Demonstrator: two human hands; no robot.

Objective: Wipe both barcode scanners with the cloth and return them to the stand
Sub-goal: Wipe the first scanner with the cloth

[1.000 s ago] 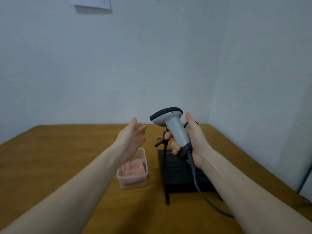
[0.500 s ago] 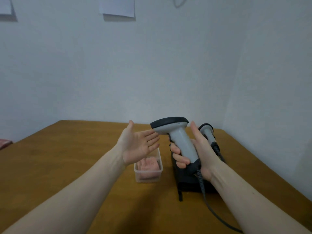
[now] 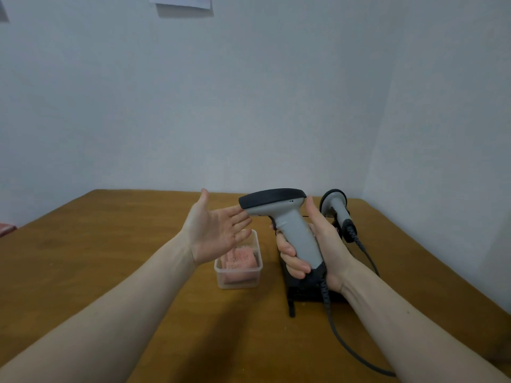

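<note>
My right hand grips the handle of a grey barcode scanner with a black head, held upright above the black stand. Its dark cable trails down toward me. A second grey scanner sits on the stand behind my right hand. My left hand is raised with the palm open and fingers straight, its fingertips next to the held scanner's head. A pink cloth lies folded in a clear plastic tub below my left hand.
The wooden table runs into a corner of white walls, close on the right. A sheet of paper hangs on the back wall. Something reddish shows at the far left edge.
My left hand has turned palm up and come closer to the scanner's head. The view has shifted, so the second scanner now shows behind my right hand.
</note>
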